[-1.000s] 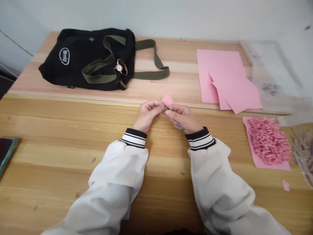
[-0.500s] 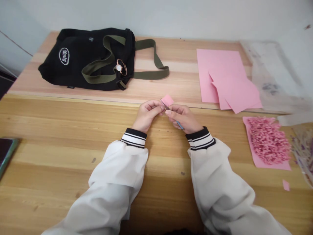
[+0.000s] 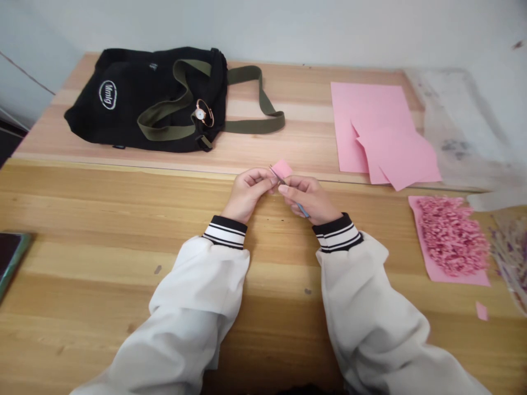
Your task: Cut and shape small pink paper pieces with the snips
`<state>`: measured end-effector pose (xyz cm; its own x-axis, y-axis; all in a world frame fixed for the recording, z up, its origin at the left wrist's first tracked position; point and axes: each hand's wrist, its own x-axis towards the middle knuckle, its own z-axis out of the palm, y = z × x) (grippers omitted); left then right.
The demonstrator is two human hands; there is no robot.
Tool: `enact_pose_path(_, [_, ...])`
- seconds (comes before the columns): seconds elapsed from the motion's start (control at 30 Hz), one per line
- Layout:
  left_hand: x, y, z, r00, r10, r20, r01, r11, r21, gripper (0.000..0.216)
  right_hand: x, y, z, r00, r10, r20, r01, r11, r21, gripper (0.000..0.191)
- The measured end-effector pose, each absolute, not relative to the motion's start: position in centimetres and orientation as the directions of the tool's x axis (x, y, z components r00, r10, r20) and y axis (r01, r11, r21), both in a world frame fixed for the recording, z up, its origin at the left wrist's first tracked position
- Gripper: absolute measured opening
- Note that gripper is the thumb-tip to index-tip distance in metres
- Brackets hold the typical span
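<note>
Both hands meet over the middle of the wooden table point(image 3: 102, 219). My left hand point(image 3: 248, 192) is closed, pinching a small pink paper piece point(image 3: 282, 168) that sticks up between the fingertips. My right hand point(image 3: 309, 198) is closed around a thin metal tool with a blue handle point(image 3: 302, 209), its tip laid against the paper. Both wrists wear white sleeves with black-striped cuffs.
A black bag point(image 3: 144, 99) with olive straps and a wristwatch point(image 3: 203, 113) lies at the back left. Pink paper sheets point(image 3: 379, 131) lie back right. A pink sheet heaped with rolled pink bits point(image 3: 450, 238) sits right. A phone point(image 3: 10, 258) is at the left edge. A pink scrap point(image 3: 481, 311) lies nearby.
</note>
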<state>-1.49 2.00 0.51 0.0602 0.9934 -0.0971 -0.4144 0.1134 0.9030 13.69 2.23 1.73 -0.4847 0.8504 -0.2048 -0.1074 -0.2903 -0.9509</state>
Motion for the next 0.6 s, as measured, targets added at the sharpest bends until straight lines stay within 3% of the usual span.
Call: enact_pose_path(0.6, [-1.53,1.99,0.38,0.065,0.993,-0.102,-0.412,0.119,0.903,0.023,13.63,2.19,1.82,-0.483,0.848,-0.218,-0.113,-0.307,-0.945,0.039])
